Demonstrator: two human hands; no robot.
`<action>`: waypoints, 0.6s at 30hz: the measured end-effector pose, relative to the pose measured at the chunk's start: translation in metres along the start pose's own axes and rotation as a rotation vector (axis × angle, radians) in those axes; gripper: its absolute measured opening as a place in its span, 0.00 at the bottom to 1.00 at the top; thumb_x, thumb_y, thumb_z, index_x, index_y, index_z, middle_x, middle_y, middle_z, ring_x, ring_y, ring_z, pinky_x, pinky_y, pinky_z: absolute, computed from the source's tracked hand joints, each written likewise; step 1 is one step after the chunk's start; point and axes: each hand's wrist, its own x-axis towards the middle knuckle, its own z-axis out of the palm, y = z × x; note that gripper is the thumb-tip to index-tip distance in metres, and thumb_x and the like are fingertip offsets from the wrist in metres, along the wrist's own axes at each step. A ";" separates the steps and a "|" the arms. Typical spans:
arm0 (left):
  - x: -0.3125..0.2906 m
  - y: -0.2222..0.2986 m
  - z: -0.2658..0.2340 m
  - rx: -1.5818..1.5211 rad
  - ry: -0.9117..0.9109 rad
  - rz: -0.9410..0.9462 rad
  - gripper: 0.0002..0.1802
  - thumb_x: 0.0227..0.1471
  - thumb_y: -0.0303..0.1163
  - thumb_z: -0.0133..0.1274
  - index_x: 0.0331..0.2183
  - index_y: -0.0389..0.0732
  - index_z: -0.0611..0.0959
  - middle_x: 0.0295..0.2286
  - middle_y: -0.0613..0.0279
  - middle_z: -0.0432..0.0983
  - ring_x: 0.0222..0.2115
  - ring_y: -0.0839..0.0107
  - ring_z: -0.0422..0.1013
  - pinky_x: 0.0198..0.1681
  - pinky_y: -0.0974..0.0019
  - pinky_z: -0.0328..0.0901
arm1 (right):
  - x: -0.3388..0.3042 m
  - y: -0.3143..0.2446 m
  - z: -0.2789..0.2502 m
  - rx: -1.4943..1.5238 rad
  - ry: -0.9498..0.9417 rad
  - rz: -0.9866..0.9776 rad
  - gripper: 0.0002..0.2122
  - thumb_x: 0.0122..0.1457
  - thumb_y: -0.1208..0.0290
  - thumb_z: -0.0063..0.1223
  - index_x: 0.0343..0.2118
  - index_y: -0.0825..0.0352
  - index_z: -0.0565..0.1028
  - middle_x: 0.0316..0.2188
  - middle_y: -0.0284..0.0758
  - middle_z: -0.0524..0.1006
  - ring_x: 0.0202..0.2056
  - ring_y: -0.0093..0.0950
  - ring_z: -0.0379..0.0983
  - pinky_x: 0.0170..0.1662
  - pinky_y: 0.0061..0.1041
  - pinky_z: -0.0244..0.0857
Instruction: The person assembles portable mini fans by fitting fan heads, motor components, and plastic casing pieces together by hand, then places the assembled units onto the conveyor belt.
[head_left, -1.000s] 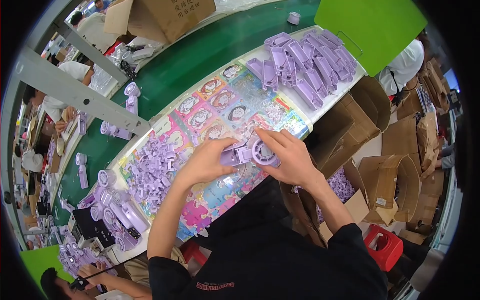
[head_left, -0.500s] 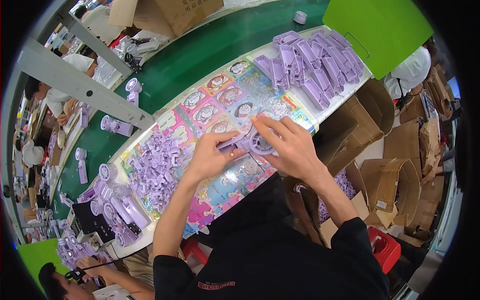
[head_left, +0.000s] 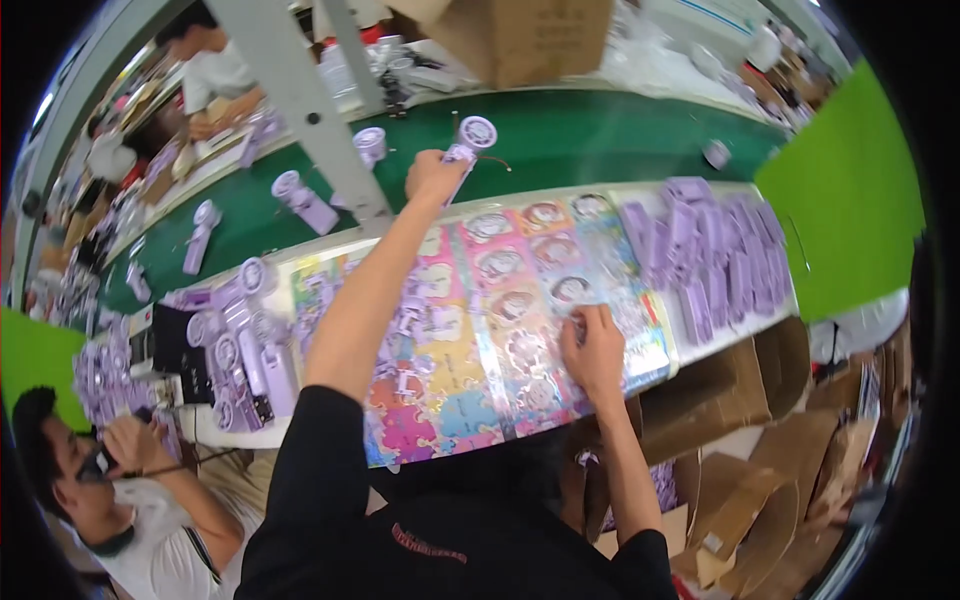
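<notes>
My left hand is stretched out to the green belt, closed round the body of a lilac handheld fan. The round head of the fan points up and away, and a thin wire sticks out beside it. Over the colourful patterned mat, my right hand has its fingers curled down. Whatever those fingers may hold is hidden. Small lilac plastic parts lie heaped on the mat, partly behind my left forearm.
Lilac casings are stacked on the table's right end. Fans and a black box stand at left. More fans lie along the green belt, behind a grey metal post. Cardboard boxes sit lower right. A co-worker sits lower left.
Both hands were together on the fan over the mat. The left has carried it away to the green belt, and the right has let go, staying over the mat. The view has turned left.
</notes>
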 end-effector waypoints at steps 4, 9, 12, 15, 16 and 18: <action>0.023 -0.017 0.005 -0.111 0.156 -0.138 0.19 0.43 0.43 0.65 0.38 0.43 0.88 0.37 0.48 0.84 0.41 0.50 0.79 0.47 0.52 0.71 | 0.005 -0.009 0.001 0.001 -0.049 0.033 0.08 0.55 0.74 0.59 0.36 0.67 0.75 0.30 0.40 0.75 0.29 0.39 0.76 0.32 0.36 0.70; 0.020 -0.032 0.005 0.157 0.278 0.084 0.32 0.43 0.33 0.64 0.50 0.34 0.74 0.46 0.40 0.74 0.49 0.44 0.70 0.53 0.50 0.67 | 0.009 -0.014 0.003 0.050 -0.037 0.033 0.06 0.54 0.76 0.59 0.34 0.67 0.75 0.29 0.40 0.75 0.27 0.38 0.75 0.30 0.35 0.69; -0.021 -0.009 0.001 0.073 0.300 0.263 0.29 0.46 0.30 0.61 0.51 0.35 0.73 0.45 0.42 0.74 0.49 0.44 0.69 0.53 0.49 0.66 | 0.008 -0.012 -0.005 0.026 -0.036 0.052 0.05 0.55 0.77 0.58 0.34 0.68 0.75 0.29 0.40 0.74 0.26 0.37 0.74 0.30 0.34 0.69; -0.089 0.009 -0.021 -0.039 0.190 0.584 0.18 0.47 0.28 0.59 0.42 0.36 0.79 0.40 0.45 0.75 0.45 0.47 0.71 0.49 0.47 0.67 | 0.008 -0.012 -0.003 0.034 -0.043 0.049 0.05 0.56 0.77 0.58 0.34 0.69 0.75 0.29 0.41 0.74 0.26 0.37 0.74 0.30 0.34 0.68; -0.113 0.008 -0.023 -0.052 0.155 0.719 0.14 0.47 0.27 0.59 0.39 0.37 0.80 0.39 0.46 0.75 0.44 0.48 0.71 0.48 0.47 0.67 | 0.008 -0.015 -0.001 0.043 -0.054 0.045 0.05 0.56 0.77 0.57 0.35 0.69 0.74 0.28 0.41 0.74 0.26 0.37 0.74 0.30 0.34 0.68; -0.176 0.018 -0.019 -0.129 0.059 0.810 0.09 0.47 0.30 0.58 0.31 0.36 0.79 0.30 0.50 0.76 0.35 0.47 0.75 0.38 0.49 0.70 | 0.006 -0.014 0.003 0.034 -0.060 0.026 0.05 0.56 0.77 0.57 0.35 0.69 0.74 0.29 0.41 0.74 0.26 0.37 0.74 0.30 0.34 0.68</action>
